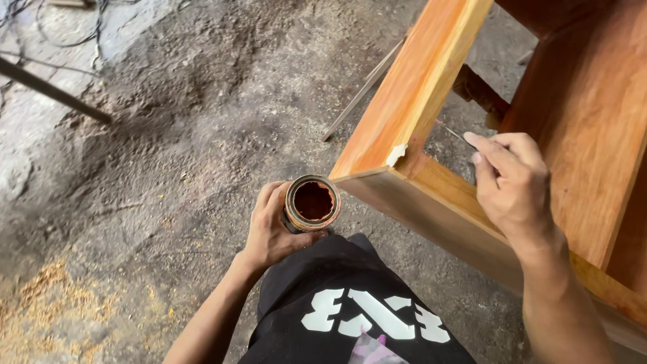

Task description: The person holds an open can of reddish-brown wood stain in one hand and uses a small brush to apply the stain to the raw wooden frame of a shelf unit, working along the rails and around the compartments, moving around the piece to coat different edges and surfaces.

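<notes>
The grey, dusty concrete floor (168,148) fills the left and middle of the view, with pale sawdust (47,296) scattered at its lower left corner and a dark rod (54,91) lying slantwise at the upper left. Over the right side stands the large orange-brown varnished wooden frame (418,81), its boards meeting in a corner near the centre; a patch of pale filler (396,154) sits right on that corner joint. A thin wooden strip (364,87) leans against the frame's outer side and reaches down to the floor.

The person's knee, in black shorts with white print (337,303), rises from the bottom edge.

The left hand (273,226) is wrapped around a small round rust-stained tin can (312,202) — fingers curled behind it, thumb beneath — holding it upright just beside the frame's corner and just above the knee. The can's open top shows a dark reddish-brown inside.

The right hand (512,182) hovers inside the frame's opening, well apart from the can, fingers pinched narrowly on a thin metal tool (453,133) — only a short sliver shows past the fingertips, pointing toward the inner face of the board. Its tip is too small to make out.
</notes>
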Tool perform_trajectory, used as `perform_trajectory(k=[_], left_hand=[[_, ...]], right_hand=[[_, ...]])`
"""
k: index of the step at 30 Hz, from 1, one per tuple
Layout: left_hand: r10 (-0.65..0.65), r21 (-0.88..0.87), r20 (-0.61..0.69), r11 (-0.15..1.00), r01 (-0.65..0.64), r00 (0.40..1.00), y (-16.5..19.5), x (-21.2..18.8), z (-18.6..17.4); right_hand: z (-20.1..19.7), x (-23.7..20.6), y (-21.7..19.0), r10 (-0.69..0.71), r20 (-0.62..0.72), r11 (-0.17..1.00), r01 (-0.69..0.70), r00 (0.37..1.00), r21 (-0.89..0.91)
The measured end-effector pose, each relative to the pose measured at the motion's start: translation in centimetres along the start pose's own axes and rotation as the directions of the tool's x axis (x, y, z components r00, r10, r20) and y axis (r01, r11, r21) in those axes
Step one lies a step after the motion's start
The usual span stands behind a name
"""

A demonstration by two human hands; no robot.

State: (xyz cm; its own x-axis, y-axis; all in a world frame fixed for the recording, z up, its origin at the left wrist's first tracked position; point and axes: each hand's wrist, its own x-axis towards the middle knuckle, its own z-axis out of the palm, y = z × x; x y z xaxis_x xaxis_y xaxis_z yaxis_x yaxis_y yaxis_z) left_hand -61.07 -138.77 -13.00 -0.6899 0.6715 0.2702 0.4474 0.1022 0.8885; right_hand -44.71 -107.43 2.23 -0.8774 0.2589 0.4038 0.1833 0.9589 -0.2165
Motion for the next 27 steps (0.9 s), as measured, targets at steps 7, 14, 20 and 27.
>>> perform_trajectory(k=[7, 14, 20, 27], left_hand=[[-0.043, -0.024, -0.022, 0.999, 0.043, 0.999, 0.5, 4.3, 1.2], [-0.010, -0.043, 0.038, 0.999, 0.012, 0.999, 1.2, 8.6, 1.1], [0.104, -0.093, 0.129, 0.991, -0.092, 0.986, -1.6, 15.3, -0.1], [0.118, -0.090, 0.288, 0.991, -0.095, 0.951, -8.6, 24.7, -6.3]], right_hand=[[-1.5, 1.6, 0.6, 0.062, 0.189, 0.970, -0.103, 0.980, 0.219], [-1.2, 4.8, 2.7, 0.088, 0.047, 0.996, -0.089, 0.995, 0.029], [-0.6, 7.5, 1.7, 0.150, -0.012, 0.989, -0.150, 0.989, -0.006], [3.2, 11.4, -6.1, 0.515, -0.124, 0.850, -0.524, 0.848, -0.049]])
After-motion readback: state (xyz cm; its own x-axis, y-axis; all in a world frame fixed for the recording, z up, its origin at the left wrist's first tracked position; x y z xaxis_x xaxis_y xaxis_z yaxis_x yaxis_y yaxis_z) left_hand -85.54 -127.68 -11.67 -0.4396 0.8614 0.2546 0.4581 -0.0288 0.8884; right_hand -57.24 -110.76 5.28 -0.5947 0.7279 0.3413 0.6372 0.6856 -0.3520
